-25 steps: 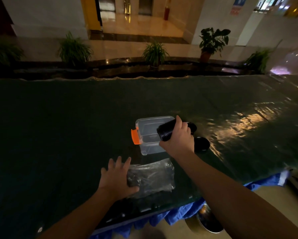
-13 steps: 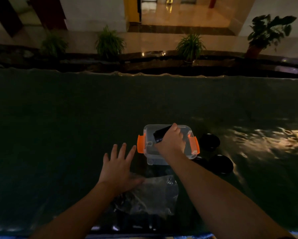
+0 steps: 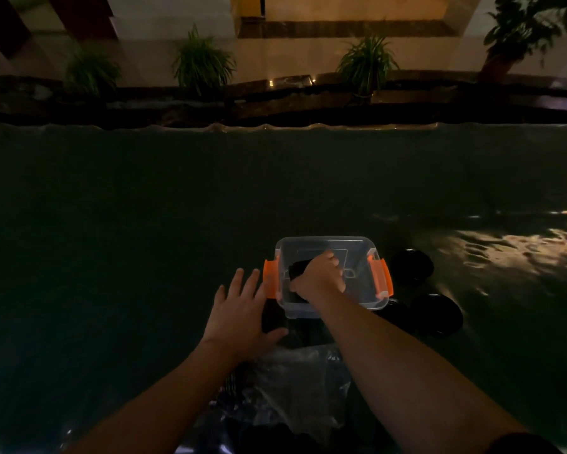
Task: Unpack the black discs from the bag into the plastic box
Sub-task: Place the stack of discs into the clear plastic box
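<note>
discs (image 3: 298,269) in right hand (image 3: 320,277) inside box (image 3: 357,245), dark green table (image 3: 144,224), lobby w/ plants (image 3: 203,62).

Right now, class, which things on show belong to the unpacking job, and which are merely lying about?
Part of the job:
- right hand lowering a stack of black discs
- plastic box
- clear bag
- left hand, spread flat beside the box
- loose discs right of the box

Lying about:
- green table cover
- potted plants

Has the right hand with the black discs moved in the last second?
Yes. The right hand has gone down into the box with the stack of discs; a second ago it held them above the box's rim.
</note>
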Available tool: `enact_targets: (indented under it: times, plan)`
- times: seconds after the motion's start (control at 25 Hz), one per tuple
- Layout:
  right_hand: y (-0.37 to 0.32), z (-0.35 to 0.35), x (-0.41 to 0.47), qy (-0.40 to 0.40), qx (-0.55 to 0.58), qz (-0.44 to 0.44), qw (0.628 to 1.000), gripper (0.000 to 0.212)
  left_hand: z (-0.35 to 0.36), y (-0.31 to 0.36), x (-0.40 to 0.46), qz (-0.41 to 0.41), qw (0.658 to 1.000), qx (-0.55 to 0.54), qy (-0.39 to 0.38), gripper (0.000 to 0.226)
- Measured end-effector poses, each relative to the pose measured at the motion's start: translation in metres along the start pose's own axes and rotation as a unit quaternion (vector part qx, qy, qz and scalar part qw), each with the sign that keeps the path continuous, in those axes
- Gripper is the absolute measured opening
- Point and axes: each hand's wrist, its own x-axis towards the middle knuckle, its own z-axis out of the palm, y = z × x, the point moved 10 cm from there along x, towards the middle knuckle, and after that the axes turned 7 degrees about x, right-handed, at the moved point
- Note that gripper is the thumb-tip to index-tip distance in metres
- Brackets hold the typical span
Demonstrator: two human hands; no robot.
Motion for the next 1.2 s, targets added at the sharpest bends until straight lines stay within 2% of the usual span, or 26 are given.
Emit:
enact_targets:
  times: [0.2, 0.32, 0.4, 0.68, 0.8, 1.0, 1.2]
  plan:
    - [-0.008, 0.018, 0.005, -0.015, -0.003, 0.003, 1.000, 0.131, 0.010, 0.005, 0.004, 0.031, 0.999, -0.012, -0.020, 0.116]
    - [-0.010, 0.025, 0.007, -0.056, -0.004, 0.000, 0.998, 0.154, 0.010, 0.003, 0.006, 0.028, 0.999, -0.023, -0.017, 0.116]
    - [-0.010, 0.026, 0.006, -0.084, -0.005, -0.006, 0.996, 0.161, 0.010, 0.002, 0.006, 0.026, 0.999, -0.028, -0.022, 0.117]
    - [-0.001, 0.025, 0.001, -0.116, 0.048, 0.005, 0.992, 0.126, 0.011, 0.005, 0.006, 0.027, 0.998, -0.059, -0.028, 0.118]
    - [0.000, 0.023, -0.002, -0.122, 0.050, -0.006, 0.991, 0.126, 0.013, 0.004, 0.005, 0.024, 0.998, -0.052, -0.025, 0.117]
    - [-0.002, 0.016, -0.004, -0.082, 0.015, -0.059, 0.995, 0.123, 0.011, 0.003, 0.004, 0.016, 0.999, -0.025, -0.023, 0.117]
    - [0.000, 0.016, -0.004, -0.100, 0.036, -0.067, 0.992, 0.124, 0.006, 0.000, 0.001, 0.011, 1.000, -0.006, -0.022, 0.118]
